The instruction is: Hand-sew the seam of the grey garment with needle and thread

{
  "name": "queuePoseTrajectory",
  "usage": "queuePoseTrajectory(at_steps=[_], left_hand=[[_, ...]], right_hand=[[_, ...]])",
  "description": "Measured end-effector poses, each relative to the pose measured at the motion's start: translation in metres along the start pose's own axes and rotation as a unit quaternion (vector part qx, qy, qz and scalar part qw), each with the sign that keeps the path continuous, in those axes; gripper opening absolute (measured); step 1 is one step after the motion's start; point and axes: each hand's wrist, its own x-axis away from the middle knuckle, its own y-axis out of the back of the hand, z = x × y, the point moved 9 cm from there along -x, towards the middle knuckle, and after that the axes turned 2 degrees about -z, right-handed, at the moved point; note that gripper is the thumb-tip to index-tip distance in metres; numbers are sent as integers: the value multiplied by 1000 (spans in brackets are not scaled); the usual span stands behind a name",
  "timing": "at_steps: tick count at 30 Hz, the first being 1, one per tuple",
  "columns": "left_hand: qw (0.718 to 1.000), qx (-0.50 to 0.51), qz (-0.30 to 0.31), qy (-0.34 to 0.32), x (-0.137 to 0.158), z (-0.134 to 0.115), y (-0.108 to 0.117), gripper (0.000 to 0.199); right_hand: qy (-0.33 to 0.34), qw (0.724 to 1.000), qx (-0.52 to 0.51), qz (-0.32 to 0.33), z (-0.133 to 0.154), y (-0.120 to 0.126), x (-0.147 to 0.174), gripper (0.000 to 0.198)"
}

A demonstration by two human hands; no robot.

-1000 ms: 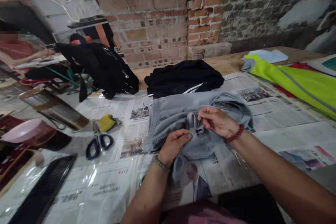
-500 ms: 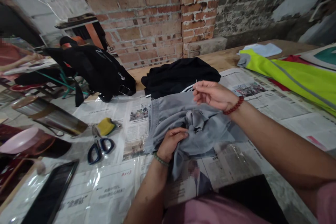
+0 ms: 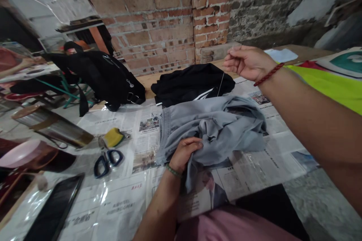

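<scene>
A grey garment [image 3: 181, 120], rumpled and bunched in the middle, lies on the newspaper. My left hand [image 3: 185, 152] is closed on a fold of it near its front edge, thumb and fingers pinched together. Up and to the right, my right hand [image 3: 246, 60] is raised above the table with its fingertips pinched on a threaded needle, of which only a small glint shows. From those fingers a thin thread [image 3: 221, 83] runs down, pulled taut, toward the grey cloth. Its lower end is hard to make out.
Blue-handled scissors [image 3: 107, 162] and a yellow sponge-like piece [image 3: 113, 137] lie left, near a steel flask [image 3: 56, 126], pink bowl [image 3: 24, 152] and phone [image 3: 55, 207]. Behind are a black bag [image 3: 110, 75] and black garment [image 3: 192, 83]; right, a neon-yellow garment [image 3: 333, 86]. Another person sits far left.
My right hand has risen and moved right, away from the grey garment, drawing the thread out. My left hand keeps its hold in the same place.
</scene>
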Motion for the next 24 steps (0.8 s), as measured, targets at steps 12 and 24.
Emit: queuePoseTrajectory(at_steps=[12, 24], left_hand=[[1000, -5, 11, -3, 2, 1, -1, 15], [999, -5, 44, 8, 4, 0, -8, 13]], right_hand=[[79, 995, 14, -64, 37, 25, -6, 17], [107, 982, 16, -153, 61, 44, -13, 26]])
